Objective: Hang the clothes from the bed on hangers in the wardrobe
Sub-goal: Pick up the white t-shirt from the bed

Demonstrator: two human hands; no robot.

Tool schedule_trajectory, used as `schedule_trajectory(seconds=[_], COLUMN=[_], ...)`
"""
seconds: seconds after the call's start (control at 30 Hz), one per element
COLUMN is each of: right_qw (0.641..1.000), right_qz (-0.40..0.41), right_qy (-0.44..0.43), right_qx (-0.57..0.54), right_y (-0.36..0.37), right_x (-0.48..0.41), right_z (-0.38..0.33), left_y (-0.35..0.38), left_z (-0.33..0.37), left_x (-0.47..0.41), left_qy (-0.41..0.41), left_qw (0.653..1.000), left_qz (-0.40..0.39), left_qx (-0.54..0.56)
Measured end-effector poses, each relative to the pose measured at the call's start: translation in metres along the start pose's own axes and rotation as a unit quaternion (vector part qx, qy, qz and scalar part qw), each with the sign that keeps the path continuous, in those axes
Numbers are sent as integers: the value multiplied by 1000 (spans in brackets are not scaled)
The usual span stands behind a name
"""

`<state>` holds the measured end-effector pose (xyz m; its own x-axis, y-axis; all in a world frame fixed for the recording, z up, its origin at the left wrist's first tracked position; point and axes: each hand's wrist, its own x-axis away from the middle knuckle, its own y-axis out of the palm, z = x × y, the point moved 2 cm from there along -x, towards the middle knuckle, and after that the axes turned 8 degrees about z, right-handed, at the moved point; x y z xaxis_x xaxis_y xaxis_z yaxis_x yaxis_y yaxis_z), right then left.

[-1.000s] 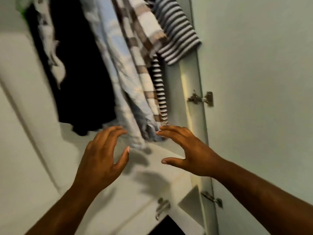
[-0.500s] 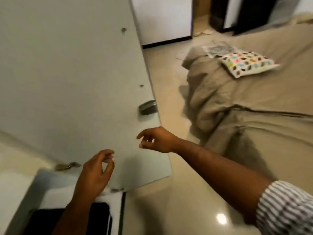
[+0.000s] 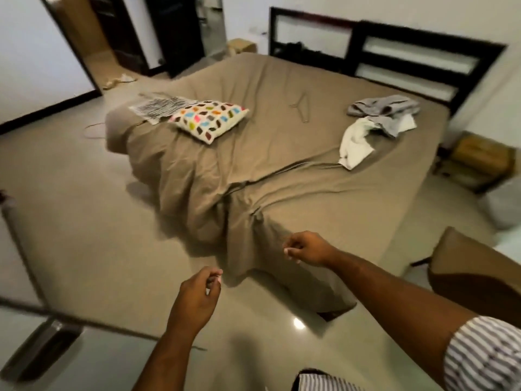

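Head view. The left hand (image 3: 197, 294) and right hand (image 3: 307, 249) hang over the tiled floor (image 3: 84, 221) by the near corner of the bed (image 3: 282, 170), fingers loosely curled, holding nothing. On the brown cover, towards the headboard (image 3: 423, 52), a grey garment (image 3: 383, 105) lies crumpled, touching a white garment (image 3: 355, 139) on its near side. A wire hanger (image 3: 301, 108) lies flat mid-bed, apart from both. At the opposite end, a patterned pillow (image 3: 210, 118) overlaps a striped cloth (image 3: 160, 107). A striped sleeve (image 3: 485, 354) covers the right upper arm.
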<state>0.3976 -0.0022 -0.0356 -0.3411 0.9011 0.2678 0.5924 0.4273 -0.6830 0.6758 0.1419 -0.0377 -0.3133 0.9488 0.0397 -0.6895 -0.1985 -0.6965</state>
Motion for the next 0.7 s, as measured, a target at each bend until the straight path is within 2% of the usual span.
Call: schedule_trajectory(seconds=[0.23,0.4,0.57,0.7], right_qw=[984,969,955,947], right_qz=[117,165,195,209], right_qy=[99,126,132,136], right_qx=[-95,-136,-180,-203], right_y=[-50,-85,-126,-162], right_x=[7,-29,-95,-144], right_z=[51,80,110,122], left_y=[44,82,113,130], left_z=[75,121,155,185], left_x=[-105,-181,-257,-321], left_qy=[126,174,209,243], left_qw=[988,976,966,959], left_qz=[-84,-120,-126,-101], left_qx=[-14,-42,-87,-104])
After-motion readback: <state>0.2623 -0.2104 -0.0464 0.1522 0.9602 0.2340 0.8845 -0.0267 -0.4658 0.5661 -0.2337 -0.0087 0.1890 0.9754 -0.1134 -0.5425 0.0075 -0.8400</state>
